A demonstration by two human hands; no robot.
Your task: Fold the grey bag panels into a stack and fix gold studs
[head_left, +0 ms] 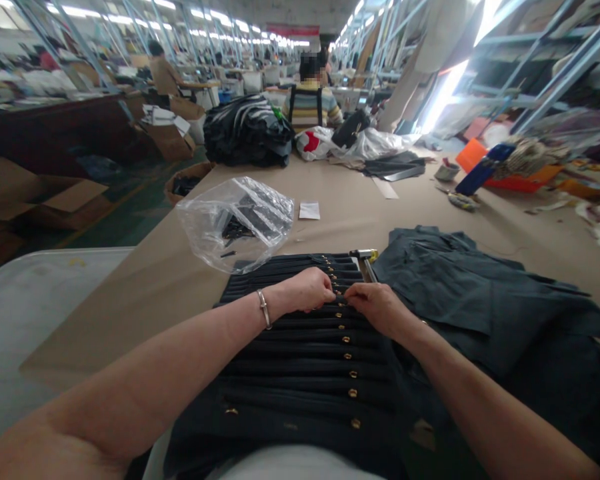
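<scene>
Dark fabric pieces (300,353) lie overlapped in rows in front of me, with small gold-coloured metal fittings (353,393) in a line down their right side. My left hand (320,290) is closed in a pinch over that line, among the upper rows. Just to its right, my right hand (375,305) also pinches, its fingertips almost meeting the left ones. What sits between the fingers is too small and covered to make out. Behind the right hand lies a metal-headed tool (364,254) with a yellow end.
A clear plastic bag (245,220) with dark pieces inside lies beyond the rows, beside a small white square (309,211). Dark cloth (460,287) is heaped at right. Farther back are a fabric pile (247,130), an orange bin (525,179) and a seated person (307,100).
</scene>
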